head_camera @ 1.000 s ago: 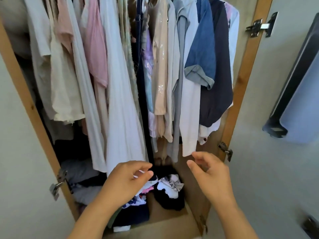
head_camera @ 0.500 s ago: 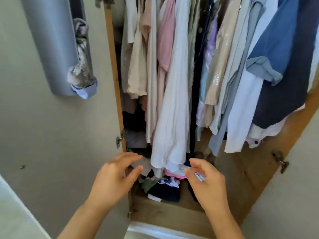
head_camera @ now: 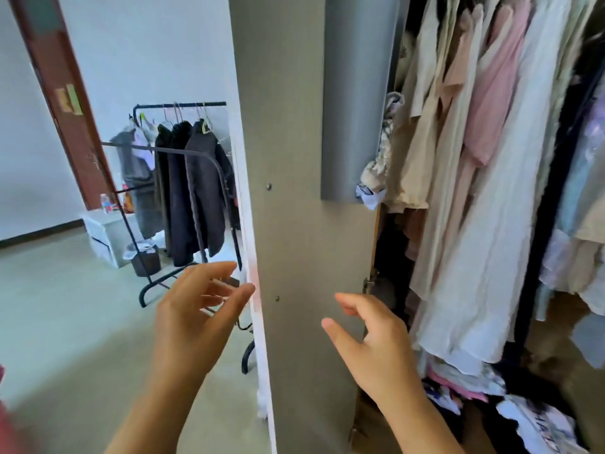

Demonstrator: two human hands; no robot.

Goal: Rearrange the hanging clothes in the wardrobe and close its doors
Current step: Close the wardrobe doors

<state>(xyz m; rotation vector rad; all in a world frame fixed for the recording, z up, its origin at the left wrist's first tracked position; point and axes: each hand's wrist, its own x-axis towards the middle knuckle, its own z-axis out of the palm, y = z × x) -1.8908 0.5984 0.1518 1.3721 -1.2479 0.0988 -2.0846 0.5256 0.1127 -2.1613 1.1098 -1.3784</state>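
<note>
Head: wardrobe [head_camera: 376,257] holds hanging clothes [head_camera: 484,165].

pale floor [head_camera: 65,316] under me. on it: black clothes rack [head_camera: 183,198], small dark bin [head_camera: 145,261], white box [head_camera: 104,232]. wardrobe bottom [head_camera: 376,427] holds loose jumbled clothes [head_camera: 523,417].
</note>
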